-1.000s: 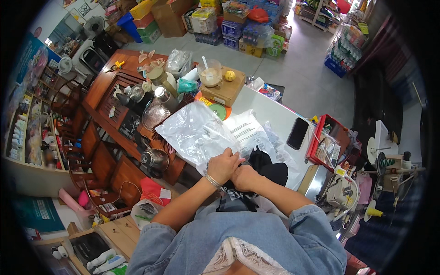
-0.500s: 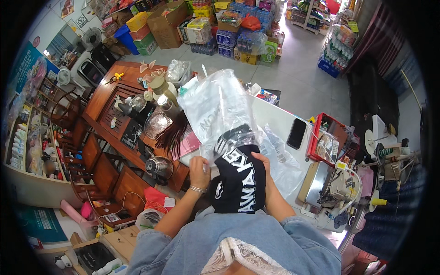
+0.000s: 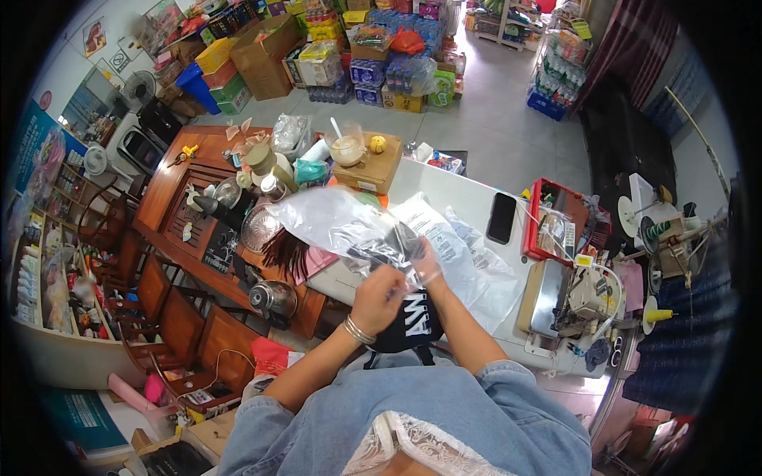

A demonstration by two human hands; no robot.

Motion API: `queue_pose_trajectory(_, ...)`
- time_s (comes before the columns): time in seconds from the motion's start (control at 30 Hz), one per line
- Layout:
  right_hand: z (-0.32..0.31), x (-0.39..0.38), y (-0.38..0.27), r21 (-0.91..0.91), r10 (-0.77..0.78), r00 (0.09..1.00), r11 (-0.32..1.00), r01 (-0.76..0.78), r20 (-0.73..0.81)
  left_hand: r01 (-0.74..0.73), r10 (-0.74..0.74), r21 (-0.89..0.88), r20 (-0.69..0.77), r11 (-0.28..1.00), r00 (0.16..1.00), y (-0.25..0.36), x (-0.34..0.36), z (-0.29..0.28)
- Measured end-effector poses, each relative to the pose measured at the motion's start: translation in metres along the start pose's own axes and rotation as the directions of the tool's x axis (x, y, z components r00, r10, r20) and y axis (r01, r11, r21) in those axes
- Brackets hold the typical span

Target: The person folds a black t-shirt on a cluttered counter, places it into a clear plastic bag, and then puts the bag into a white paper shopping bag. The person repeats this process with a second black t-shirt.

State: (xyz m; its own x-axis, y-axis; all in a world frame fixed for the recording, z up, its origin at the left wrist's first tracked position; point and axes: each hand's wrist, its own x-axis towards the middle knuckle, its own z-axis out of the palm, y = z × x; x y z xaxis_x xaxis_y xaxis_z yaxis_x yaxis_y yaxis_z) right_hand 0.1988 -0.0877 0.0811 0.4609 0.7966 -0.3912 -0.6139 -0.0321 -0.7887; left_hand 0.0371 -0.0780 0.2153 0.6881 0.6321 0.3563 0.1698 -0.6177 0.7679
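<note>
Your left grip (image 3: 378, 300) is curled closed on the near edge of the clear plastic bag (image 3: 317, 213). Your right grip (image 3: 429, 266) is at the bag's right side, partly behind the film and blurred, so how far it is open and what it holds cannot be told. The black garment (image 3: 416, 324) with white lettering hangs below and between your hands, close to your body; its upper part shows dark through the bag, and your left hand covers some of it.

The bag juts forward over the white surface (image 3: 444, 184), hiding part of it. Just beyond stands a cardboard box (image 3: 382, 168) bearing a clear jug (image 3: 347, 149) and a small yellow round object (image 3: 378, 144). To your right lie more plastic bags (image 3: 460, 258), then a black phone (image 3: 501, 217), a red tray (image 3: 536, 220) full of small items and a sewing machine (image 3: 586, 300).

On your left, a dark red fringe (image 3: 284, 255) and a pink sheet (image 3: 319, 260) lie near the bag. A steel kettle (image 3: 272, 297) stands on the wooden surface (image 3: 168, 186), with wooden chairs (image 3: 208, 343) alongside.
</note>
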Motion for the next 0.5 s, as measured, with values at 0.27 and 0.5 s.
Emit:
queue_pose_trajectory(0.27, 0.039, -0.075, -0.102, 0.641, 0.138, 0.963, 0.723, -0.258, 0.231, 0.048, -0.079, -0.079, -0.464, 0.996, 0.882, -0.013, 0.0, -0.025)
queue_pose_trajectory(0.5, 0.057, -0.102, -0.115, 0.703, -0.134, 0.922, 0.69, -0.176, 0.363, 0.526, -0.628, -0.657, 0.101, 0.54, 0.771, -0.041, -0.015, 0.017)
